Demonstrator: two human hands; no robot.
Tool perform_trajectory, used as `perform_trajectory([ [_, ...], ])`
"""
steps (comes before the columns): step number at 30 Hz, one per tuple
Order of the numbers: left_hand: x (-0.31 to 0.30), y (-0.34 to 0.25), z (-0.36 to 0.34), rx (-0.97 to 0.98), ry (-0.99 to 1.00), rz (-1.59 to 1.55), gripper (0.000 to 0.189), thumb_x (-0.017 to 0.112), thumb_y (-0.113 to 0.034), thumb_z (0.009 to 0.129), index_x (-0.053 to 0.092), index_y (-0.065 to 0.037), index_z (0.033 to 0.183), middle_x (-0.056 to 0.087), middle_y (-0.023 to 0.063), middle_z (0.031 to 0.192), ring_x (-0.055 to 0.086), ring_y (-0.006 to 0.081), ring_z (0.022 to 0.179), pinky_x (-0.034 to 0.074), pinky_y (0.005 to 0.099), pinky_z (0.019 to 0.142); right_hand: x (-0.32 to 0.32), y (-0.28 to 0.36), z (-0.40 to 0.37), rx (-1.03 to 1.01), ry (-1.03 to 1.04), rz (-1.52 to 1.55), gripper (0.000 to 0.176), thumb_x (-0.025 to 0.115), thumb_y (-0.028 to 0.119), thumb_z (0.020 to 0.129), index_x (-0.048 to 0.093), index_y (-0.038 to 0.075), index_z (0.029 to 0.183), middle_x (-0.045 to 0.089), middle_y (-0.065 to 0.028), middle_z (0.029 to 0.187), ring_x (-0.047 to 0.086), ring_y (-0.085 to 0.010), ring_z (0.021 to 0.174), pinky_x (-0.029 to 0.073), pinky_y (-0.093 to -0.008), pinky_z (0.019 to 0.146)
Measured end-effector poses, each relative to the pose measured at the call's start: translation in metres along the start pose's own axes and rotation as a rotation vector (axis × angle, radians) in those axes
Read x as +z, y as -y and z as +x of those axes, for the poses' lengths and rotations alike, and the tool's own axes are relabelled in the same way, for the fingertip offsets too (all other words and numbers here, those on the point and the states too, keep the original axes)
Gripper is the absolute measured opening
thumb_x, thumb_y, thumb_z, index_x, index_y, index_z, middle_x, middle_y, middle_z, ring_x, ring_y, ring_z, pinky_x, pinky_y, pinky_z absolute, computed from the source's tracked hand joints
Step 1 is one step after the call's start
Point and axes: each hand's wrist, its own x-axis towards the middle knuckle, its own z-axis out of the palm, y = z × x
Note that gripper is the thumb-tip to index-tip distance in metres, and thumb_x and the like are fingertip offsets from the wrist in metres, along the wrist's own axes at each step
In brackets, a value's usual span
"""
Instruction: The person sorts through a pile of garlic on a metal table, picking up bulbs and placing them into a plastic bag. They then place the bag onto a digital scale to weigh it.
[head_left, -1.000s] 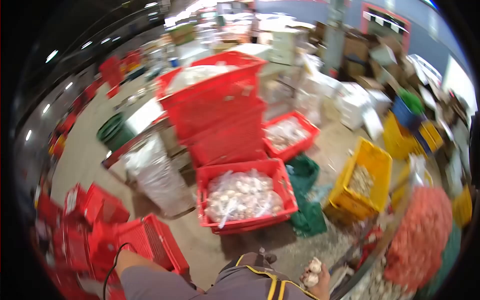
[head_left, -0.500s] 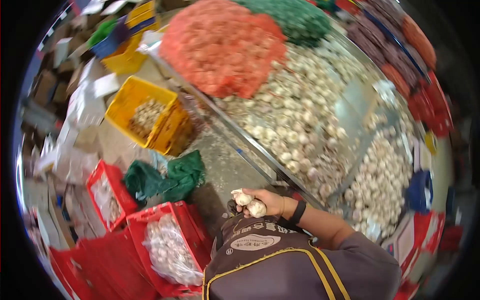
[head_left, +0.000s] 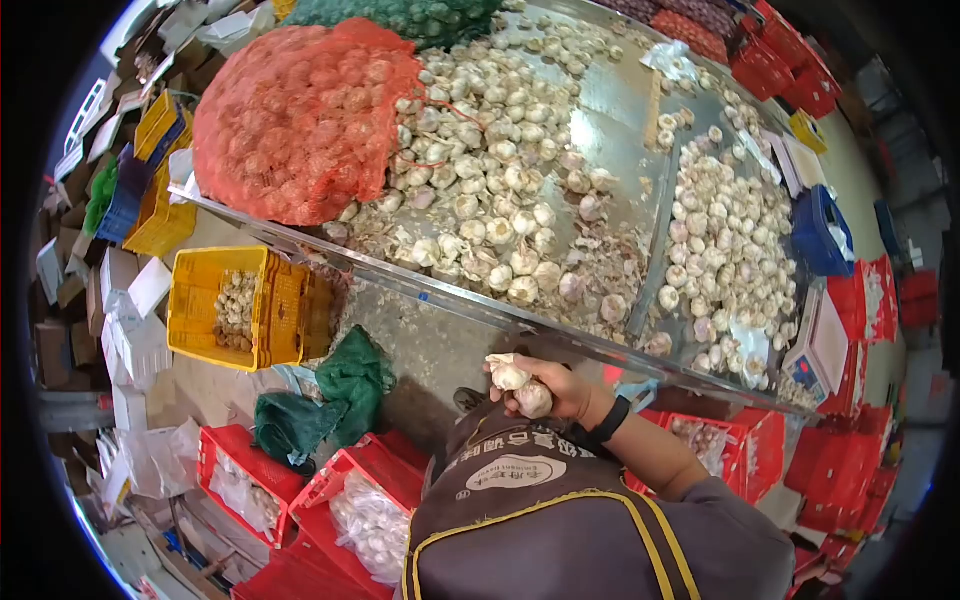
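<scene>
My right hand, with a dark band on its wrist, is closed around two garlic bulbs in front of my apron. The upper bulb and the lower bulb sit side by side at the fingers. Ahead of the hand is the metal edge of a sorting table. Loose garlic bulbs are heaped on it, with dry skins among them. Past a divider on the right lies another pile of garlic. My left hand is out of view.
A red mesh sack of garlic and a green mesh sack rest on the table. Yellow crate, green netting and red crates with bagged garlic occupy the floor at left. A blue basket stands at right.
My view has swung right and upward, so the table sits more squarely ahead and red crates show at right. The hand still holds the two bulbs.
</scene>
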Motion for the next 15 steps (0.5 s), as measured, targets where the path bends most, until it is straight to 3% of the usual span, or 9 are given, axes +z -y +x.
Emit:
perform_trajectory([
  [8,-0.03,-0.026,-0.026,-0.058,0.063,-0.039,0.034,0.059,-0.023,0.089,0.065,-0.007,0.118,0.069,0.0108,0.11,0.064,0.0224,0.095,0.05,0.0332,0.081,-0.016,0.017,-0.02,-0.18,-0.033,0.047,0.042,0.042,0.037,0.101,0.046,0.005,0.129,0.065,-0.0156,0.099,0.065,-0.0179,0.074,0.055,-0.028,0.066],
  [15,-0.039,-0.067,-0.004,-0.049,0.021,-0.127,0.033,0.059,-0.023,0.089,0.065,-0.007,0.118,0.069,0.0107,0.11,0.064,0.0222,0.095,0.05,0.0329,0.081,-0.036,0.063,-0.052,-0.2,-0.069,0.045,0.043,0.04,0.037,0.102,0.046,0.004,0.128,0.064,-0.0169,0.103,0.065,-0.0183,0.074,0.056,-0.0304,0.068],
])
